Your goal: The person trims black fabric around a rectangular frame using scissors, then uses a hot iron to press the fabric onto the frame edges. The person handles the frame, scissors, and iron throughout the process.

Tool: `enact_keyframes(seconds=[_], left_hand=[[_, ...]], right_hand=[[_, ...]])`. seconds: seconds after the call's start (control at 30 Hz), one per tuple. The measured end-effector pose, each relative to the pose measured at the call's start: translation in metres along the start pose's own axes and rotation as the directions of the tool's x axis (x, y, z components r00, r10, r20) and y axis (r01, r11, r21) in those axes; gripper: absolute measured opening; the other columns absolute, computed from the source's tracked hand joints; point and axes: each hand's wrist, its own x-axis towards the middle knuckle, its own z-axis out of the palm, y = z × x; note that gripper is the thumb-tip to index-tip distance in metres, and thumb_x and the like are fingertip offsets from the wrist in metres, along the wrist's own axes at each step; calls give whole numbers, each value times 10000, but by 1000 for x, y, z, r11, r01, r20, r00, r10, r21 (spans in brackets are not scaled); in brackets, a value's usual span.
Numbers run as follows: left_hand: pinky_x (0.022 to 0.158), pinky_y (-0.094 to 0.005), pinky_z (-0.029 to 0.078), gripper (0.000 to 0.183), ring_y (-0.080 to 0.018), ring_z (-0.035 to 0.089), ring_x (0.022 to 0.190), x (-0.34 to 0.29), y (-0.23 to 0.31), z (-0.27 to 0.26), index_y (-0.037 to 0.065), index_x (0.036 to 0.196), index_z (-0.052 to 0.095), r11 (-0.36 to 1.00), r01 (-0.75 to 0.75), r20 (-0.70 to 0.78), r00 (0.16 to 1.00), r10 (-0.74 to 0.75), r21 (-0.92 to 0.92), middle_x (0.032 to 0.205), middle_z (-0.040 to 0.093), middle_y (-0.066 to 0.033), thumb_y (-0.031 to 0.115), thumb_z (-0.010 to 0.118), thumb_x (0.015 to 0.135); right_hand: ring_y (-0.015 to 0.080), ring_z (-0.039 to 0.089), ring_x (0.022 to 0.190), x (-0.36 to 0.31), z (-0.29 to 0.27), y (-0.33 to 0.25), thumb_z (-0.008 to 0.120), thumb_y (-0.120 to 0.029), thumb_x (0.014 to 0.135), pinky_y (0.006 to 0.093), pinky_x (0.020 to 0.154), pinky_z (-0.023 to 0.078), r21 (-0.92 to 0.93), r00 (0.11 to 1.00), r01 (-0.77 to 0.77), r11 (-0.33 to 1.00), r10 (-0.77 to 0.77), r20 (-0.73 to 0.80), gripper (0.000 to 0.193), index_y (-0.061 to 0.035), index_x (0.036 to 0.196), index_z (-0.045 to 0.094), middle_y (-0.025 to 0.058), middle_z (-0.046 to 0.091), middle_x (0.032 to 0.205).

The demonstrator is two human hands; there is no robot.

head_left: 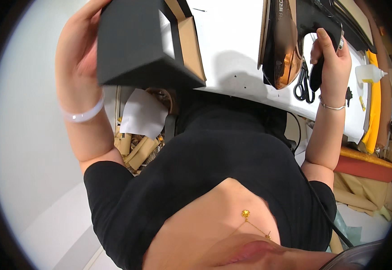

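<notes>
My left hand (pixel 81 47) is closed on the left side of a black cardboard box (pixel 133 49), its fingers mostly hidden behind it. The box is raised and tilted over the near table edge. Its right side opens onto a brown inner wall and something white. My right hand (pixel 335 56) is wrapped round the black handle of what looks like a clothes iron (pixel 283 49). The iron stands with its pointed, glossy copper-and-dark plate turned to the left, apart from the box. Black-handled scissors (pixel 303 85) lie on the table beside the iron, close to my right hand.
A white-topped table (pixel 232 49) spreads ahead, with small dark scraps on it. At its right are a clear squeeze bottle (pixel 369 73) and a yellow roll (pixel 374 103). Below left, a white sheet (pixel 144 114) hangs over brown scraps. A black cable (pixel 319 198) runs past my right arm.
</notes>
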Motion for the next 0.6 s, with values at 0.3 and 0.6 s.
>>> enact_keyframes(seconds=[0.3,0.6], left_hand=[[488,-144,394,554,-47,411,653,-80,4,-93,-9,1591,279,1000,-8,-194,981,10,8,939,466,0,153,426,1083],[469,-153,308,813,-18,340,576,-97,-53,-178,-68,1354,443,989,-50,-339,936,96,140,1052,524,-59,655,535,994]], right_hand=[[59,484,574,23,-2,1,669,-397,1012,220,545,389,62,984,-180,982,179,26,353,-132,814,545,-32,514,661],[48,458,539,70,95,36,689,-346,1007,225,511,333,161,956,-259,952,229,184,295,-123,829,616,-50,550,643]])
